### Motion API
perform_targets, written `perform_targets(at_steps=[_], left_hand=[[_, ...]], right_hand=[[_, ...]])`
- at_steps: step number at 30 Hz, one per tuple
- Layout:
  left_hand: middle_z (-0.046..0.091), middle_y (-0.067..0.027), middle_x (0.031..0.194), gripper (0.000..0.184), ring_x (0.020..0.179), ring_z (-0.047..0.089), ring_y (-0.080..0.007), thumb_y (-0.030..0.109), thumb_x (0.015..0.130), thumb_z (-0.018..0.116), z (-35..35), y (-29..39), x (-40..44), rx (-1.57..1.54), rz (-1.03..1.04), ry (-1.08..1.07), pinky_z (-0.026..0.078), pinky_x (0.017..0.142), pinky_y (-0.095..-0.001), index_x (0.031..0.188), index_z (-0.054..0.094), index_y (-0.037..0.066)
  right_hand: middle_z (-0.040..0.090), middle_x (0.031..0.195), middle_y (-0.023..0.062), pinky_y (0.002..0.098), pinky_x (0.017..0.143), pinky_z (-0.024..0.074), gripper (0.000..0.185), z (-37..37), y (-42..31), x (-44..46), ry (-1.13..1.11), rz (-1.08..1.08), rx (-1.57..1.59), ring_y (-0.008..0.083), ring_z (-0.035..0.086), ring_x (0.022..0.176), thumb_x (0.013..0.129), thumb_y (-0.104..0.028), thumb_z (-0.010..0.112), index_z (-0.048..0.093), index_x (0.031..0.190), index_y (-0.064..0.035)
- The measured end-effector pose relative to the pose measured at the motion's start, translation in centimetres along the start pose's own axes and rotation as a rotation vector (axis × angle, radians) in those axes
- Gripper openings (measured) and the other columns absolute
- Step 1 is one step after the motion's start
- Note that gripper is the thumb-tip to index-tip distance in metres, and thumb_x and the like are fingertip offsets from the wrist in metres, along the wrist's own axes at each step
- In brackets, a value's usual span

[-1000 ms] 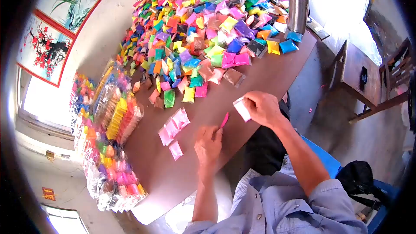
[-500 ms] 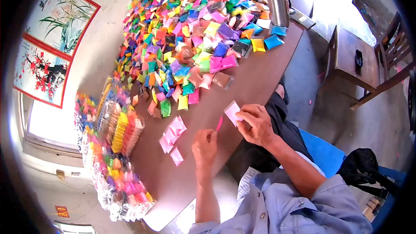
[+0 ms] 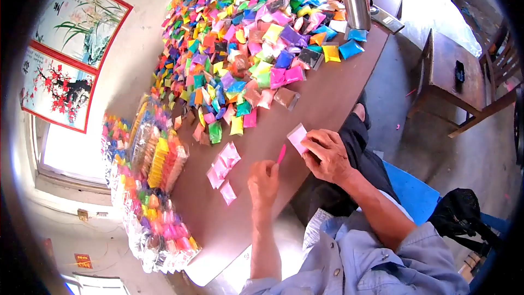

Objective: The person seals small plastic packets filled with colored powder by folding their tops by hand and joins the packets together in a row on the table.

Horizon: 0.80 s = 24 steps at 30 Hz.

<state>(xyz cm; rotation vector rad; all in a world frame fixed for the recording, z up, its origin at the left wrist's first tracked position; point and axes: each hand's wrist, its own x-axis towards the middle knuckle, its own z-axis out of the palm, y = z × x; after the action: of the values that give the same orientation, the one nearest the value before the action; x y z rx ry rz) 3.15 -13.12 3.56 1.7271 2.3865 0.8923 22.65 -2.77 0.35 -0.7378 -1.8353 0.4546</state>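
Note:
My left hand (image 3: 263,183) is closed in a pinch above the table. A thin pink plastic stick (image 3: 281,154) pokes up from its fingers; the lower end is hidden. To its right, my right hand (image 3: 329,157) grips a small clear packet of light pink filling (image 3: 297,138) between thumb and fingers. The packet is tilted, its clear end pointing up and away from me. Left of my left hand, several similar pink packets (image 3: 224,165) lie in an overlapping group, with a single pink packet (image 3: 227,192) just below them.
A large heap of colourful packets (image 3: 240,49) covers the far part of the brown table (image 3: 322,84). Bundled bags of packets (image 3: 161,164) line the left edge. A steel flask (image 3: 355,0) stands at the far right, and a wooden chair (image 3: 453,71) stands beyond the table.
The whole view has shifted slightly, so the table and heap sit a little further right. Both hands keep their holds on the pink stick and the pink packet.

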Motion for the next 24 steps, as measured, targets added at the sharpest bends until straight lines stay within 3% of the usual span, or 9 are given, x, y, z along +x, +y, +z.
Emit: perform_targets(at_steps=[4,14,16,19,23,24], left_hand=[[0.066,-0.0156,0.086,0.010,0.081,0.065,-0.0376,0.012,0.090,0.072,0.2,0.2,-0.2,0.071,0.061,0.025,0.052,0.072,-0.0477,0.092,0.065,0.005],[0.069,-0.0172,0.092,0.012,0.085,0.067,-0.0395,0.014,0.093,0.068,0.3,1.3,-0.8,0.054,-0.001,0.048,0.052,0.075,-0.0488,0.100,0.065,0.005],[0.071,-0.0174,0.095,0.013,0.086,0.069,-0.0386,0.014,0.093,0.068,0.3,1.7,-0.6,-0.015,-0.087,0.034,0.054,0.076,-0.0475,0.103,0.066,0.005],[0.071,-0.0164,0.091,0.014,0.081,0.070,-0.0329,0.012,0.093,0.070,0.5,1.0,-0.5,0.025,-0.003,0.049,0.055,0.074,-0.0413,0.104,0.072,0.004],[0.071,-0.0174,0.092,0.013,0.082,0.069,-0.0353,0.012,0.094,0.068,1.1,0.6,-0.8,0.078,0.066,0.100,0.055,0.074,-0.0416,0.103,0.071,0.003],[0.071,-0.0174,0.092,0.013,0.082,0.069,-0.0353,0.012,0.094,0.068,1.2,0.8,-0.8,0.077,0.065,0.096,0.055,0.074,-0.0416,0.103,0.071,0.003]], right_hand=[[0.065,0.113,0.0075,0.0428,0.096,0.0482,0.028,0.2,0.3,-0.1,0.006,-0.015,0.018,0.0294,0.064,0.105,0.079,-0.009,0.075,0.068,0.105,-0.0099],[0.066,0.113,0.0077,0.0437,0.097,0.0481,0.028,0.5,0.4,-0.3,-0.026,-0.013,-0.002,0.0309,0.063,0.107,0.080,-0.008,0.074,0.068,0.107,-0.0086],[0.066,0.113,0.0076,0.0436,0.097,0.0475,0.028,0.5,0.5,-0.2,-0.019,-0.016,0.016,0.0312,0.063,0.107,0.080,-0.008,0.074,0.068,0.107,-0.0088],[0.064,0.114,0.0067,0.0439,0.096,0.0473,0.028,0.0,0.2,0.0,-0.026,-0.016,0.027,0.0306,0.062,0.107,0.081,-0.008,0.074,0.067,0.108,-0.0097],[0.065,0.117,0.0071,0.0436,0.098,0.0482,0.031,0.3,0.6,-0.5,-0.035,0.012,0.028,0.0308,0.063,0.109,0.078,-0.008,0.076,0.069,0.109,-0.0095],[0.063,0.117,0.0066,0.0423,0.098,0.0460,0.029,0.3,0.5,-0.5,-0.024,0.008,0.035,0.0307,0.062,0.110,0.082,-0.010,0.075,0.066,0.110,-0.0108]])
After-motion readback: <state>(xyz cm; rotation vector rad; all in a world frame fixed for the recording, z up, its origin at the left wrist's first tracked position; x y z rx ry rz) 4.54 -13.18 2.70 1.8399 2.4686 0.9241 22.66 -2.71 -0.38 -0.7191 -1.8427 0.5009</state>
